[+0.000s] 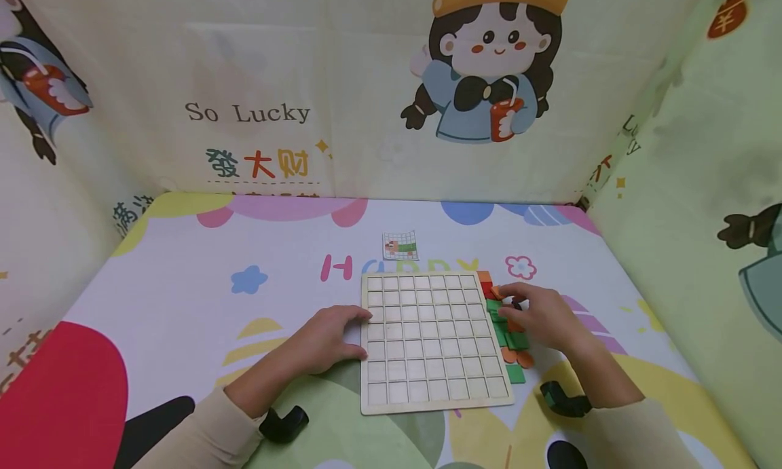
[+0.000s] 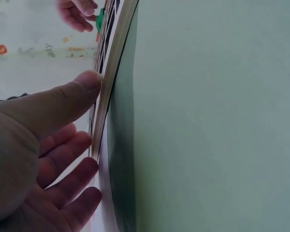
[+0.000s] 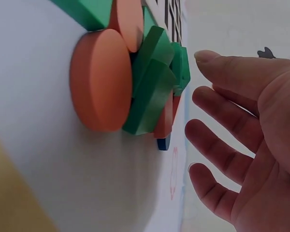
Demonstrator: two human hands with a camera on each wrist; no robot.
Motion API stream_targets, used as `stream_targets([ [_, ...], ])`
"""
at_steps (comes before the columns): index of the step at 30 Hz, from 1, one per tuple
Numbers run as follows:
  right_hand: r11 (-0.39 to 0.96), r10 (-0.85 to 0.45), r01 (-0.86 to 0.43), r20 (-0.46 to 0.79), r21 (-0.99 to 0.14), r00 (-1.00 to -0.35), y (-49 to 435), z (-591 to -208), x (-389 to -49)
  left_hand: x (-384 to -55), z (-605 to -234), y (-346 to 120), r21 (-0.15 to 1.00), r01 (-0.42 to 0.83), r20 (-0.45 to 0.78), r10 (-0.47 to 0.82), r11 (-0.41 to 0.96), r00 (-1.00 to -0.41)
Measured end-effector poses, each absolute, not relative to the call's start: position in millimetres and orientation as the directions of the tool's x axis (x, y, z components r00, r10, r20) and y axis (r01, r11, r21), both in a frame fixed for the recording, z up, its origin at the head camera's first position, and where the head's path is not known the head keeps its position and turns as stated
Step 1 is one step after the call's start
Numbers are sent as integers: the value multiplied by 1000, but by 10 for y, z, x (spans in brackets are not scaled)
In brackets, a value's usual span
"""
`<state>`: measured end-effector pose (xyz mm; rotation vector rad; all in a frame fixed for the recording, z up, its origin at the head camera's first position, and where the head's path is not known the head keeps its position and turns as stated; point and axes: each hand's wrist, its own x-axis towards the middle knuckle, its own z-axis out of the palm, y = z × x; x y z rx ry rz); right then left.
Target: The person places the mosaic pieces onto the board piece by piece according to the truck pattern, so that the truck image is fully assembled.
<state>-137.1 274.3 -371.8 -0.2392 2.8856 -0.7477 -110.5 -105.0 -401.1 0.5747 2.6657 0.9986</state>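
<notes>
A pale wooden board [image 1: 435, 340] with a grid of square cells lies flat on the table. My left hand [image 1: 330, 340] rests against its left edge, thumb and fingertips touching the side; the left wrist view shows the thumb on the board's rim [image 2: 117, 53]. Beyond the right edge lies a heap of small blocks. My right hand [image 1: 544, 314] hovers at this heap with fingers loosely bent and nothing visible between them. In the right wrist view, green blocks [image 3: 147, 104], orange round pieces [image 3: 108, 82] and a dark blue piece [image 3: 164, 143] show near the fingers.
Behind the board lies a small card [image 1: 400, 246] printed with a grid and a coloured figure. A single green block [image 1: 516, 374] sits at the heap's near end. The patterned tabletop [image 1: 183, 272] meets cloth-covered walls [image 1: 360, 116] at the back and sides.
</notes>
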Motion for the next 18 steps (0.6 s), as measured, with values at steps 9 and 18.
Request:
stream_targets([
  [9, 859, -220, -152, -85, -488, -972, 2753, -3778, -1388, -1105, -4005, -1045, 668, 261, -96, 428, 697, -899],
  [18, 863, -236, -176, -69, -474, -969, 2748, -3796, -1388, -1104, -3989, -1040, 670, 256, -101, 428, 696, -898],
])
